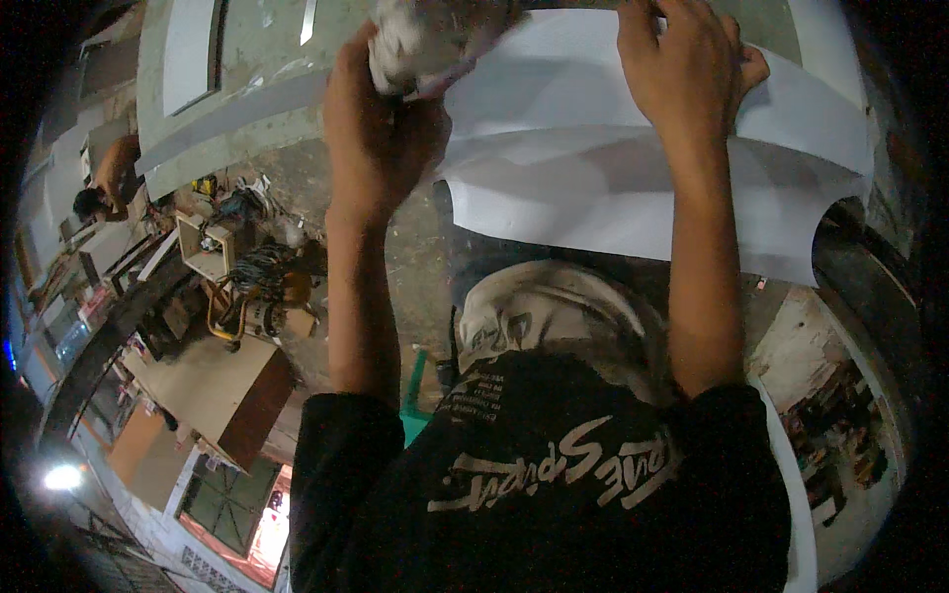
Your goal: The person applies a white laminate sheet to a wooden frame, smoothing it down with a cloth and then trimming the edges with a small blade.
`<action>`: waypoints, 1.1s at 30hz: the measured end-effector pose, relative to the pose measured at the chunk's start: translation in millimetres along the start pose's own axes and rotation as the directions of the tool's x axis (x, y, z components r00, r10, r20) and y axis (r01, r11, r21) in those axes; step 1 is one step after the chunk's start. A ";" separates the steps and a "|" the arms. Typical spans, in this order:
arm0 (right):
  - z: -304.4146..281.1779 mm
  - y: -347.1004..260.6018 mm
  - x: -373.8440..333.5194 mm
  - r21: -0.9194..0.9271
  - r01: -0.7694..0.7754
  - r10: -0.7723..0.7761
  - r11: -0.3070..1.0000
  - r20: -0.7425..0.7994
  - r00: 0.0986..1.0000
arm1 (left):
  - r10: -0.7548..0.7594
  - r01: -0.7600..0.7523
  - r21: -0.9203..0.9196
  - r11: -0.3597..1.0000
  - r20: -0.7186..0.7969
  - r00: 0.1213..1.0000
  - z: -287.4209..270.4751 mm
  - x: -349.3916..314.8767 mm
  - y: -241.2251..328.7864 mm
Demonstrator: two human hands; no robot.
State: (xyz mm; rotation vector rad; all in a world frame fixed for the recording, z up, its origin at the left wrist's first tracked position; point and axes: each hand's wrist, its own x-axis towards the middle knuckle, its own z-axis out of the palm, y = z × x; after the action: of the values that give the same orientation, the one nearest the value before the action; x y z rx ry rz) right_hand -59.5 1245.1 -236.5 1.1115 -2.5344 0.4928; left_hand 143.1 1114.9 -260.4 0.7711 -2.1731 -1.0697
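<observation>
While a pale crumpled wad (425, 44), seemingly cloth, is held at eleven o'clock by the left hand (381, 133), the right hand (687, 74) is placed between one and two o'clock over a white sheet (593, 188). The left fingers are wrapped around the wad and appear to be clamped on it, though their tips are covered; its outline is softened by blur. The right fingers are bent above the sheet, but their ends are cut off by the upper rim, so whether anything is pinched cannot be told.

The sheet is spread from twelve to three o'clock, its far part laid across a greenish worktable (267, 49), its near part bowed down toward six o'clock with a curved free edge. From its broad, smooth sag it is judged light and thin, pliant with some spring, perhaps slippery, and easily creased if grasped at one spot. It is best taken at two well-separated points along the free edge, or steadied under a flat palm. The wad is judged soft and light, safely squeezed anywhere.
</observation>
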 end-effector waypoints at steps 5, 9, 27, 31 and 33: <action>1.6 -0.9 -0.9 0.007 -0.030 0.030 1.000 0.004 1.000 | 0.090 -0.092 0.056 0.994 0.027 0.996 -3.5 -35.2 -4.8; 2.5 -0.6 -2.1 0.000 -0.021 0.021 1.000 0.011 1.000 | 0.035 -0.036 0.039 0.999 0.025 0.999 -0.8 -5.7 -6.5; 7.4 0.4 -4.8 -0.042 -0.020 0.021 0.999 0.020 1.000 | -0.112 0.124 -0.249 0.961 0.064 0.992 -2.8 -34.4 -8.7; 9.6 1.1 -6.2 -0.089 -0.009 0.011 0.996 0.025 1.000 | -0.039 0.077 -0.330 0.941 0.121 0.992 -6.5 -26.5 -8.7; 11.0 -0.2 -5.1 -0.069 -0.025 0.028 0.997 0.037 0.999 | 0.094 -0.022 -0.427 0.904 0.148 0.985 -7.2 -11.3 -8.8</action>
State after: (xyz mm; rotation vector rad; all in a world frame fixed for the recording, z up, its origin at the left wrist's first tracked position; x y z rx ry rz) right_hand -57.8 1243.4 -248.4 1.0741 -2.5810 0.3925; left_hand 157.7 1115.0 -266.8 0.4261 -1.9697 -1.5525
